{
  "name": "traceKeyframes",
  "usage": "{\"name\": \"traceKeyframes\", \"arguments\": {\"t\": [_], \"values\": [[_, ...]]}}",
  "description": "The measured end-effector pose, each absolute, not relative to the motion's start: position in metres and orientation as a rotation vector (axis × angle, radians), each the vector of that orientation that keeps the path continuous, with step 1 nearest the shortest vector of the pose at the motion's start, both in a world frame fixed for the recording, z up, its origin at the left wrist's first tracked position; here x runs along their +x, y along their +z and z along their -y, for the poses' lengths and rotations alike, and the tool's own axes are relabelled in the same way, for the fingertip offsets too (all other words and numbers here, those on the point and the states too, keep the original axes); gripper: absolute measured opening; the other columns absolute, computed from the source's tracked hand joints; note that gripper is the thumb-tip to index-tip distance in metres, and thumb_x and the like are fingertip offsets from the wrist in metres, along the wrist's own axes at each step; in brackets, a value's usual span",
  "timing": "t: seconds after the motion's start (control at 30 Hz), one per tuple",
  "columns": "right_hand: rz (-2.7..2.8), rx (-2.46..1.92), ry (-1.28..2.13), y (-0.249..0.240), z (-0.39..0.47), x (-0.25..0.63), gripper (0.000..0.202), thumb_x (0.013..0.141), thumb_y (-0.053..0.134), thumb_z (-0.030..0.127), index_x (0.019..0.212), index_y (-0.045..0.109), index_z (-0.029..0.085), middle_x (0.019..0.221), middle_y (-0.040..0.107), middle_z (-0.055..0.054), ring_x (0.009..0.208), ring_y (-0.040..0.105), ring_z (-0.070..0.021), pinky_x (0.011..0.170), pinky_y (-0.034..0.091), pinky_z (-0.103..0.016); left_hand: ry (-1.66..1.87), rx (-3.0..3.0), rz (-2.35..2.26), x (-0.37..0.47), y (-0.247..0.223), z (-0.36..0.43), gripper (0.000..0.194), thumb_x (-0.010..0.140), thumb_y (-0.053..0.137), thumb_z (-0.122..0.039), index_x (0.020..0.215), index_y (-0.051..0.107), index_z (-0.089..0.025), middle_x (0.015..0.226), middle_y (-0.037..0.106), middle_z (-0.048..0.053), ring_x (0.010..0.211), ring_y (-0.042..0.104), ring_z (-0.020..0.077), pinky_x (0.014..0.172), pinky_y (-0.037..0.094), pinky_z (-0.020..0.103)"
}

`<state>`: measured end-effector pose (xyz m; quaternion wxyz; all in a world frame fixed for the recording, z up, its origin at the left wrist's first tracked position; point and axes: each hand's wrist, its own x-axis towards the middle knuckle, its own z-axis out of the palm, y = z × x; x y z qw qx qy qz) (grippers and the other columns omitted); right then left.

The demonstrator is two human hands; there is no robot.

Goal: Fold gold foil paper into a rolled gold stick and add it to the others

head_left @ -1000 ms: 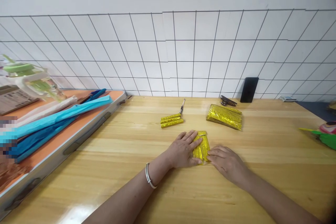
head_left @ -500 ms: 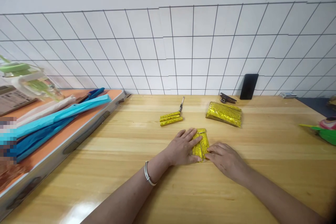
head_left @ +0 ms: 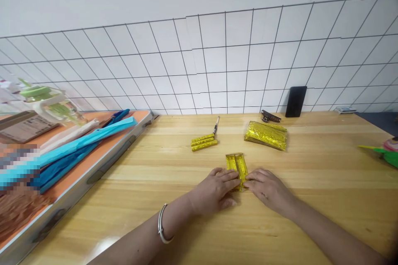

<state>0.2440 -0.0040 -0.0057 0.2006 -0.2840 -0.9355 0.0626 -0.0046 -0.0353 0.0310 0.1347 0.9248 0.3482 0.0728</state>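
A small sheet of shiny gold foil paper (head_left: pixel 241 165) lies on the wooden table, its two sides folded in toward a seam down the middle. My left hand (head_left: pixel 214 189) rests on its lower part, fingers stretched out flat, a silver bangle on the wrist. At the lower right edge, my right hand (head_left: pixel 268 187) has its fingers together and bent, gripping the paper's side; the thumb is mostly hidden. Beyond my left hand are several rolled gold foil tubes (head_left: pixel 204 145) beside a pen (head_left: pixel 216 126). A stack of gold foil sheets (head_left: pixel 265 134) lies farther right.
Near the tiled wall are a dark hair clip (head_left: pixel 270 116) and an upright black phone (head_left: pixel 295 102). An orange-topped box (head_left: pixel 83 149) on the left carries blue strips (head_left: pixel 102 130), a green-lidded bottle (head_left: pixel 40 93) and a carton. A green object (head_left: pixel 390 158) sits at the right edge.
My left hand has slid down the foil paper toward me, uncovering its upper part. My right hand stays at the right edge. The camera view has tilted slightly.
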Motion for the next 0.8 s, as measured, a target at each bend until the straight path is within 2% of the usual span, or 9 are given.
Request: {"name": "traceKeyframes", "arguments": {"t": [0.23,0.43,0.57,0.8], "values": [[2.528,-0.750,0.327,-0.005,0.000,0.245,0.024,0.092,0.044,0.023,0.105,0.064,0.025,0.100,0.066,-0.006,0.094,0.056,-0.0182,0.082,0.045,-0.035,0.404,2.647,-1.049,0.004,0.019,0.038,0.041,0.088,0.050,-0.034,0.127,0.047,-0.022,0.133,0.050,0.006,0.122,0.044,0.0213,0.103,0.030,0.037],[2.489,-0.727,0.427,-0.006,-0.004,0.245,0.021,0.091,0.047,0.022,0.105,0.064,0.024,0.097,0.066,-0.005,0.090,0.056,-0.0178,0.080,0.044,-0.035,0.619,2.547,-1.202,0.007,0.001,0.038,0.022,0.090,0.047,-0.022,0.107,0.061,-0.023,0.104,0.064,0.004,0.099,0.055,0.0195,0.088,0.041,0.034],[2.524,-0.741,0.394,-0.006,-0.003,0.245,0.022,0.089,0.049,0.019,0.103,0.064,0.026,0.099,0.065,-0.005,0.093,0.055,-0.0189,0.081,0.043,-0.035,0.676,2.518,-1.215,0.006,-0.007,0.040,0.019,0.090,0.049,-0.020,0.102,0.063,-0.023,0.094,0.066,0.004,0.092,0.056,0.0189,0.083,0.041,0.033],[2.552,-0.774,0.387,-0.006,-0.004,0.244,0.020,0.086,0.055,0.020,0.102,0.065,0.027,0.101,0.063,-0.005,0.095,0.053,-0.0199,0.083,0.042,-0.036,0.652,2.496,-1.261,0.006,-0.006,0.042,0.016,0.088,0.052,-0.019,0.098,0.064,-0.023,0.091,0.066,0.002,0.087,0.057,0.0182,0.081,0.041,0.032]]}}
